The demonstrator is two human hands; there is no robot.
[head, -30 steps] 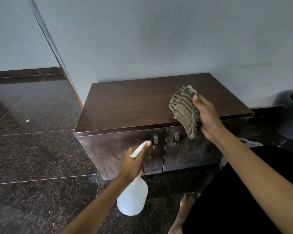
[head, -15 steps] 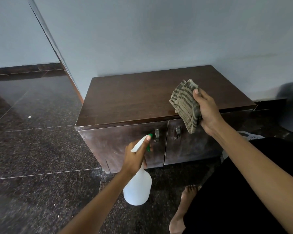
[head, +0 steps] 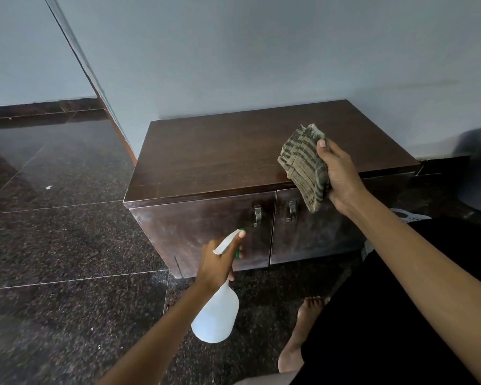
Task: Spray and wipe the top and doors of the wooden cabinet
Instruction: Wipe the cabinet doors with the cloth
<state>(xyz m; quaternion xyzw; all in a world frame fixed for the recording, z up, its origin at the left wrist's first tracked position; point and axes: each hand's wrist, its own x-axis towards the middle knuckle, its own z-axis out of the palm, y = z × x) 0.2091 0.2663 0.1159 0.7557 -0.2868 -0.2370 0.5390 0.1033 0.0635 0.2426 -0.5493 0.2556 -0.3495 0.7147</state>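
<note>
- At the front of the cabinet [head: 233,154], my left hand [head: 217,262] has stayed wrapped round the neck of the spray bottle [head: 215,315], index finger lying along the white trigger, nozzle facing the left door [head: 200,232].
- Over the last second the view has tipped up slightly, so the cabinet sits lower in it; both hands hold much the same pose. No spray mist shows.
- Judgement: the doors look dull and streaked, the top drier; I cannot tell which surfaces have been sprayed so far.
- My right hand [head: 342,173] clamps the folded striped cloth [head: 303,165], thumb on its near face and fingers hidden behind.
- Cloth hangs over the front right edge of the top, above the right door [head: 317,232]; contact with the wood cannot be told.
</note>
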